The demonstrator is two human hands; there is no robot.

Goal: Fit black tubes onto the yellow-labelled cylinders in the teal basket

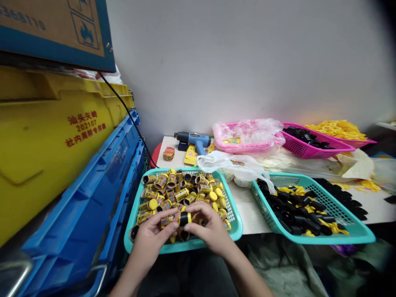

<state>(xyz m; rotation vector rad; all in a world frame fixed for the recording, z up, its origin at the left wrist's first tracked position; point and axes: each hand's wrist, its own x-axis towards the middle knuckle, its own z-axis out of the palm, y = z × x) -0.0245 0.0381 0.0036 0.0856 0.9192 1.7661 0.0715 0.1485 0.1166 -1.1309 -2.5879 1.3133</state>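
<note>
A small cylinder (pixel 175 218) is showing a colorful printed sleeve, black band and yellow end, lying sideways between both hands. The left hand (pixel 157 226) and right hand (pixel 208 225) are pinching its ends, fingers curled, above a teal basket (pixel 237 229) holding similar cylinders.

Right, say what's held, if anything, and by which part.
A small labelled tube: left grip on its patterned body, right grip at its yellow-rimmed black end.

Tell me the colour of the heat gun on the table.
The heat gun is blue with a black nozzle end, seen best in the head view.
</note>
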